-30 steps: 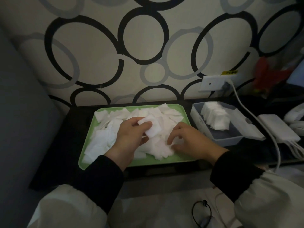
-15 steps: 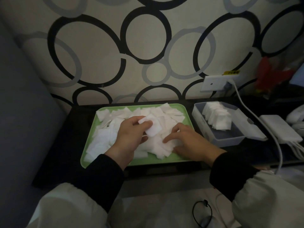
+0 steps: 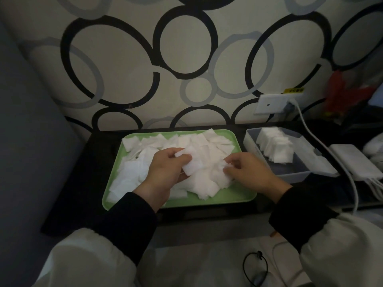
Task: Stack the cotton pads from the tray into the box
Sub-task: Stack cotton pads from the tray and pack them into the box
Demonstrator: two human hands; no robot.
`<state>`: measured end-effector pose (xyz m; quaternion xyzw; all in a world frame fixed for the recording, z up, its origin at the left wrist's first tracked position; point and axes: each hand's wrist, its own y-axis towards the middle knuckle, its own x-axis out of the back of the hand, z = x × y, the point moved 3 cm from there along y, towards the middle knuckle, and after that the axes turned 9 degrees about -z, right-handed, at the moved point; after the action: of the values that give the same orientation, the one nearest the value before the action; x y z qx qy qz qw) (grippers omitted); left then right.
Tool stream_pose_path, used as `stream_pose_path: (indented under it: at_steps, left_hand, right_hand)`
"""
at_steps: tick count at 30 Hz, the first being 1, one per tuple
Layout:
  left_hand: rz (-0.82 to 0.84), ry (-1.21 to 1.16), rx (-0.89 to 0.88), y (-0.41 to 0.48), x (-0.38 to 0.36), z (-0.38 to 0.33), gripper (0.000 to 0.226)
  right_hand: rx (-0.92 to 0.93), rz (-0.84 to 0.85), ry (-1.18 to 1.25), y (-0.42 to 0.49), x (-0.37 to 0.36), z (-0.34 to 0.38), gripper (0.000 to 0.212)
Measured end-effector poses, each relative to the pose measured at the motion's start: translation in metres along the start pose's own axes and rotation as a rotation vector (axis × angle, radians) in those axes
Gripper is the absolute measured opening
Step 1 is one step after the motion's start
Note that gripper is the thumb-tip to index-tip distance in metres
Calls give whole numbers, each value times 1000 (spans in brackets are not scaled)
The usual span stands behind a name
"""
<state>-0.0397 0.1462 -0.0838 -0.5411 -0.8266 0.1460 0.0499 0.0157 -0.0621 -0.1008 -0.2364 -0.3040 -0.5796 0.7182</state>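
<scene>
A green tray (image 3: 228, 198) on the dark table holds a loose heap of white square cotton pads (image 3: 209, 146). My left hand (image 3: 163, 172) hovers over the tray's middle and grips a small bundle of pads (image 3: 193, 161) between thumb and fingers. To its right, my right hand (image 3: 250, 172) pinches one pad (image 3: 224, 165) at the heap's right side with its fingertips. The grey box (image 3: 298, 170) stands just right of the tray with a leaning stack of pads (image 3: 273, 145) inside.
A white wall socket (image 3: 273, 102) has a white cable (image 3: 331, 160) running down past the box. A white power brick (image 3: 354, 160) lies right of the box. Red items (image 3: 344, 94) sit at the far right. A black cord loop (image 3: 255, 266) lies on my lap.
My right hand has lifted from flat on the heap and its fingertips now pinch a pad. My left hand keeps its bundle in about the same place.
</scene>
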Motion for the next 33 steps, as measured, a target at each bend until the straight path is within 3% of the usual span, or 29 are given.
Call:
stream_pose_path:
  at_steps: [2, 6, 10, 16, 24, 33]
  left_hand:
    - [-5, 12, 11, -1, -1, 2, 9]
    - [-9, 55, -4, -1, -2, 3, 8]
    - [28, 73, 11, -3, -7, 5, 12]
    - [187, 31, 27, -15, -21, 3, 23]
    - [201, 6, 53, -15, -22, 1, 20]
    - [250, 102, 20, -13, -17, 2, 15]
  right_hand:
    - [-32, 2, 7, 0, -2, -2, 6]
    - [-134, -48, 475, -5, 8, 16, 6]
    - [-199, 92, 824, -14, 9, 35, 6]
    - [-162, 109, 712, -17, 1, 37, 12]
    - [-117, 48, 600, -16, 2, 38, 3]
    - [51, 104, 525, -17, 24, 40, 30]
